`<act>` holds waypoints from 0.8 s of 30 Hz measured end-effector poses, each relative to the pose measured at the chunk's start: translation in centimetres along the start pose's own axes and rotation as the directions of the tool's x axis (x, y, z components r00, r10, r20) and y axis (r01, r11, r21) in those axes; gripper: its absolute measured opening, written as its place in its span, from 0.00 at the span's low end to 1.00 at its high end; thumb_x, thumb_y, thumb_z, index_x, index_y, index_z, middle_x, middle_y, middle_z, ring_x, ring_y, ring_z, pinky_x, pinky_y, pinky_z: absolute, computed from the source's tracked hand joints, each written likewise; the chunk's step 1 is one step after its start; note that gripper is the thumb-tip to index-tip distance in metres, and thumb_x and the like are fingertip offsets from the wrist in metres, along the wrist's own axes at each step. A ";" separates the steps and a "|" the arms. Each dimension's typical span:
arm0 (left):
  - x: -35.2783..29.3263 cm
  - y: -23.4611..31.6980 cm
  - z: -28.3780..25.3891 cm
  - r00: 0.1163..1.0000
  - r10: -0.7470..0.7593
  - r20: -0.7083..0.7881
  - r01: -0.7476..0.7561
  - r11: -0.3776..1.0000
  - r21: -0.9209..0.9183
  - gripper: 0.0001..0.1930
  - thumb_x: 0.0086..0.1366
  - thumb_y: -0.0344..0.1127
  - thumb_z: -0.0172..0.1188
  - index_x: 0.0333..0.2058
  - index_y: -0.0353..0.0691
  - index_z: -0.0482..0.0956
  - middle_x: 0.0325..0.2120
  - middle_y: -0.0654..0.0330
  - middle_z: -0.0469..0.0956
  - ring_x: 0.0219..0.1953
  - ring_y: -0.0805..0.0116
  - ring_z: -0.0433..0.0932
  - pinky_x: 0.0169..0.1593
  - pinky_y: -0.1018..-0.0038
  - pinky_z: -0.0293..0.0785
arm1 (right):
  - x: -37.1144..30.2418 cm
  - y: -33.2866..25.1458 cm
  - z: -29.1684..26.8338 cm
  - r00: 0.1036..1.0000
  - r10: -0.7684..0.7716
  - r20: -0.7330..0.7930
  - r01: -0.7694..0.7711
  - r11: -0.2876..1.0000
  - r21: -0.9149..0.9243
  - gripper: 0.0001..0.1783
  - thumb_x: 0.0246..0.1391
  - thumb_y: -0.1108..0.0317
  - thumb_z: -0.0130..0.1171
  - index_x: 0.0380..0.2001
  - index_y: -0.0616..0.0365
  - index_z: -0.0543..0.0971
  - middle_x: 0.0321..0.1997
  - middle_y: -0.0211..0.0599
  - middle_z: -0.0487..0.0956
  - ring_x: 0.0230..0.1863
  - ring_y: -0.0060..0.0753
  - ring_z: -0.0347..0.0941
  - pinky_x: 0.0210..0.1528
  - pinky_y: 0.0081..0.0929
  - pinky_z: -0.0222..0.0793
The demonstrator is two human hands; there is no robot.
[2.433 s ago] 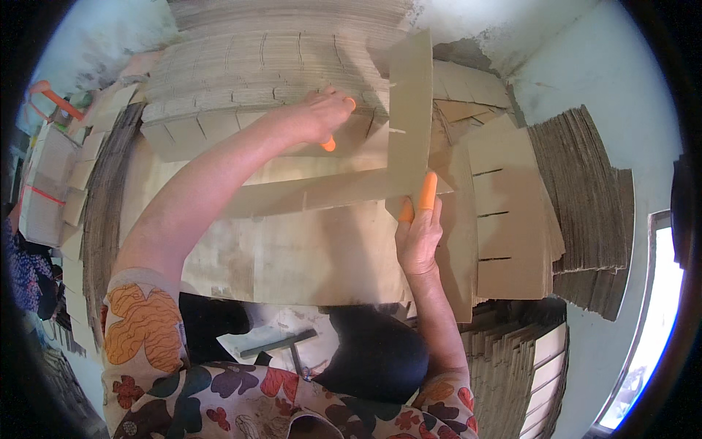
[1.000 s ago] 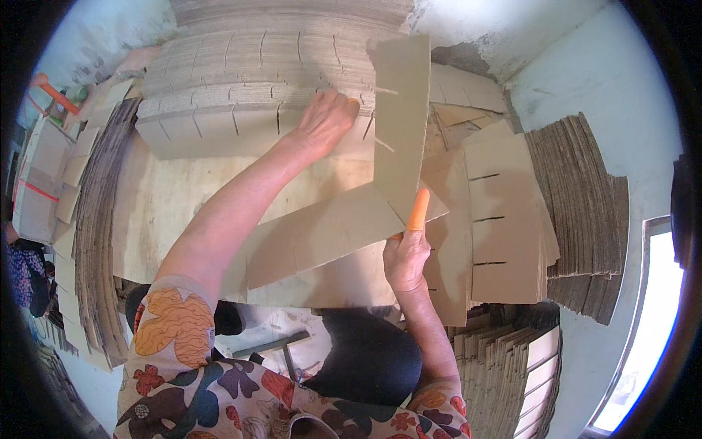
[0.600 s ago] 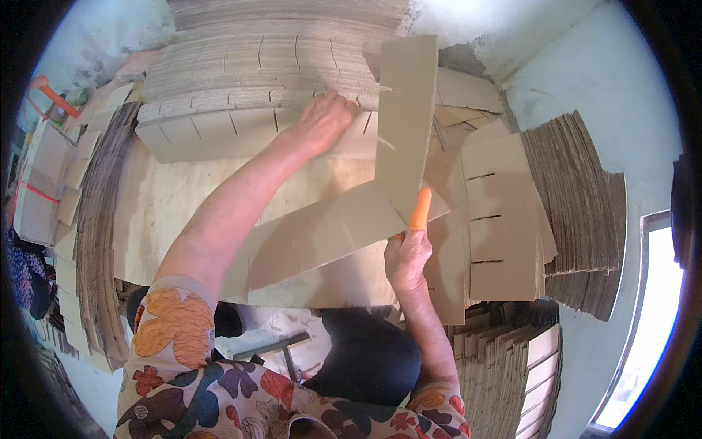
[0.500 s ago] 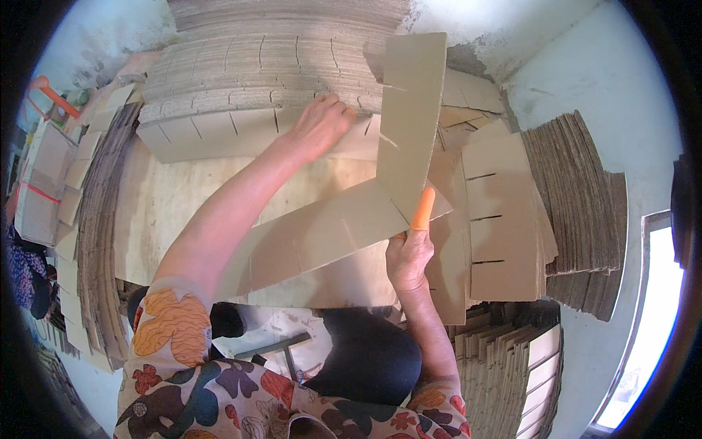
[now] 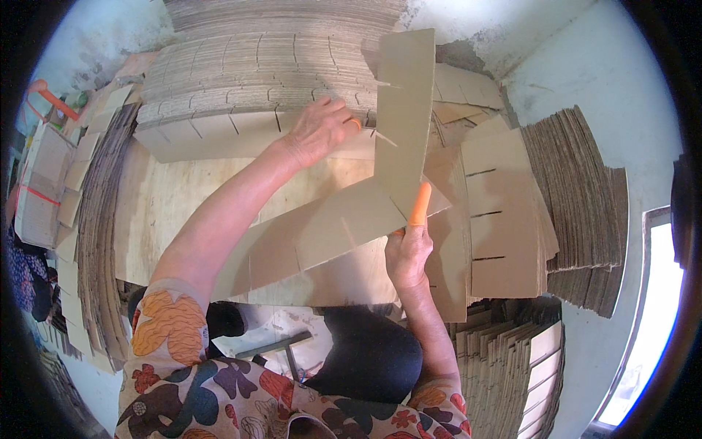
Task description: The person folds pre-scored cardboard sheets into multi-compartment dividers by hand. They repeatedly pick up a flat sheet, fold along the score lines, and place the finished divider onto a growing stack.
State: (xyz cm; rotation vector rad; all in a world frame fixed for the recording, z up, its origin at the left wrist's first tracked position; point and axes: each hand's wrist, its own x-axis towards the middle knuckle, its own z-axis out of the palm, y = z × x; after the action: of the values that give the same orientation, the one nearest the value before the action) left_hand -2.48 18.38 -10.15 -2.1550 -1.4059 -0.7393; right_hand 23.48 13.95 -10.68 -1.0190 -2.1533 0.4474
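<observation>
My right hand (image 5: pixel 409 252), an orange cover on a finger, grips two flat cardboard strips where they meet at one end. One slotted strip (image 5: pixel 406 95) stands up from that joint; the other strip (image 5: pixel 314 230) slants down to the left over the table. Farther back, my left hand (image 5: pixel 322 133) has its fingers curled over the top edge of a slotted cardboard strip (image 5: pixel 212 135) at the front of a long stack. An orange cover shows on one of its fingers too; its fingertips are partly hidden.
The stack of slotted cardboard (image 5: pixel 241 69) fills the back of the wooden table (image 5: pixel 183 205). More slotted sheets (image 5: pixel 501 212) lie at the right, with taller piles (image 5: pixel 578 197) beyond. Another cardboard pile (image 5: pixel 110 234) lines the left side, near a white box (image 5: pixel 45 183).
The joined strips and my right hand have shifted slightly left. My left hand stays at the stack's front edge, turned a little so its orange finger cover shows more.
</observation>
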 end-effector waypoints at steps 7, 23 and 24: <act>0.4 2.8 -1.3 0.998 0.016 0.057 -0.006 0.985 -0.172 0.08 0.46 0.28 0.56 0.29 0.39 0.74 0.21 0.62 0.70 0.30 0.65 0.70 0.33 0.69 0.71 | -0.5 1.6 0.5 0.993 -0.112 0.034 0.113 0.993 -0.030 0.47 0.40 0.86 0.51 0.65 0.57 0.47 0.44 0.55 0.72 0.25 0.53 0.75 0.25 0.40 0.74; 1.7 -0.7 0.0 0.861 -0.412 0.298 0.383 0.911 0.155 0.23 0.50 0.41 0.66 0.40 0.34 0.71 0.33 0.47 0.73 0.42 0.53 0.71 0.45 0.61 0.69 | -3.5 1.5 -0.6 0.989 -0.080 0.127 0.089 0.994 -0.064 0.46 0.40 0.83 0.50 0.65 0.55 0.47 0.49 0.55 0.70 0.28 0.52 0.75 0.26 0.39 0.76; 1.5 -1.0 0.3 0.857 -0.401 0.323 0.371 0.916 0.154 0.20 0.51 0.38 0.65 0.39 0.34 0.71 0.33 0.48 0.73 0.42 0.53 0.71 0.45 0.62 0.70 | -3.6 1.4 -0.6 0.990 -0.060 0.128 0.070 0.995 -0.073 0.46 0.40 0.83 0.50 0.65 0.56 0.48 0.49 0.55 0.70 0.28 0.52 0.75 0.26 0.38 0.76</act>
State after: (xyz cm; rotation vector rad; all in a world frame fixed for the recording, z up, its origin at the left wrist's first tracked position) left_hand -2.83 19.99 -9.31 -2.0246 -2.0598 -0.4236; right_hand 26.25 12.02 -12.69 -0.9823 -2.3252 0.4103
